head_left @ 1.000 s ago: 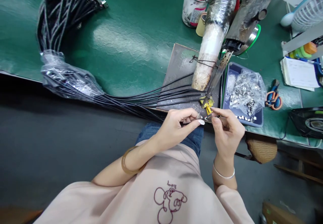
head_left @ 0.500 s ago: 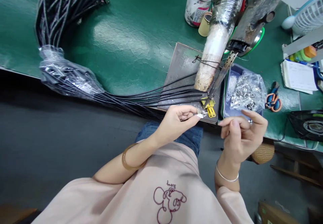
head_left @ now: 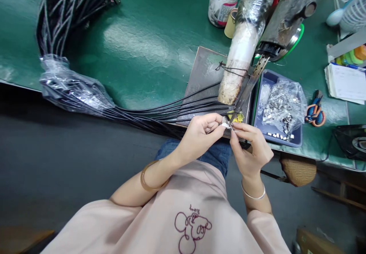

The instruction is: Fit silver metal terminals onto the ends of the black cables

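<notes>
1. Left hand point(head_left: 201, 135) and right hand point(head_left: 252, 146): both pinched closed on small metallic part point(head_left: 230, 126), at soldering iron point(head_left: 249, 86) tip
2. Part judged light, rigid, fiddly; best held by edges, clear of tip

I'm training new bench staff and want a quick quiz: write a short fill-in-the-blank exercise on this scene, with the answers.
1. The cables are coloured ____.
2. The blue tray holds a clear plastic ____ of small metal parts.
3. In the picture, the hand tool lies to the ____ of the tray.
4. The hand farther from the tray is the person's ____ hand.

Missing words: black; bag; right; left.
</notes>
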A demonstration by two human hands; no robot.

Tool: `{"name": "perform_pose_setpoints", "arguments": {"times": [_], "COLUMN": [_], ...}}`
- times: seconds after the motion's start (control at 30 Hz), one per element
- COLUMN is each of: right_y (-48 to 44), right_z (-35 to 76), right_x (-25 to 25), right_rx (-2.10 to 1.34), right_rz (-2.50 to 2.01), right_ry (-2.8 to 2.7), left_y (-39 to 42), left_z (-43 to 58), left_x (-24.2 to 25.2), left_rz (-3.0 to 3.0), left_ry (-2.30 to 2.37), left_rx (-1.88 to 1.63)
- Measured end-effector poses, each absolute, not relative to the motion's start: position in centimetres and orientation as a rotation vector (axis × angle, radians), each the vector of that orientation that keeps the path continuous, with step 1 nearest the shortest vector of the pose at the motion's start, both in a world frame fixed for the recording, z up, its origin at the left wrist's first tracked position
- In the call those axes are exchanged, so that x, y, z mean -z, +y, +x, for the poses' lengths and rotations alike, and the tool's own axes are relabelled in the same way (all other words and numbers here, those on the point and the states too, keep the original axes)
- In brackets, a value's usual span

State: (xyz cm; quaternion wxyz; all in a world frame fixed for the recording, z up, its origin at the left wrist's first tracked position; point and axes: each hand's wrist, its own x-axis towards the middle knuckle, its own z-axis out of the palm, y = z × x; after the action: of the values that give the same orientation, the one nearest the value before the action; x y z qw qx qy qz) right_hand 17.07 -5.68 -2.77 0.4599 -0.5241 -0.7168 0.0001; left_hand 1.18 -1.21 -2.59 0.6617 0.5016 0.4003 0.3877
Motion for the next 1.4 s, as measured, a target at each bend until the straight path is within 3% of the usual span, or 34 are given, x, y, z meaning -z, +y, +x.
{"name": "perform_pose_setpoints", "arguments": {"times": [1.17, 1.4], "right_y": [-5.6, -6.9], "right_z": [17.3, 18.9], "right_x": [2.4, 2.2], "right_rx": [0.024, -0.129], "right_rz": [-1.255, -1.322], "right_ry": [-1.840, -1.784], "left_y": [-1.4, -2.0], "left_z": [1.0, 0.9], "left_x": [2.4, 2.2], "left_rz": [1.262, 1.383], "left_ry": [0.955, 0.901], "left_rx": [-0.854, -0.843]}}
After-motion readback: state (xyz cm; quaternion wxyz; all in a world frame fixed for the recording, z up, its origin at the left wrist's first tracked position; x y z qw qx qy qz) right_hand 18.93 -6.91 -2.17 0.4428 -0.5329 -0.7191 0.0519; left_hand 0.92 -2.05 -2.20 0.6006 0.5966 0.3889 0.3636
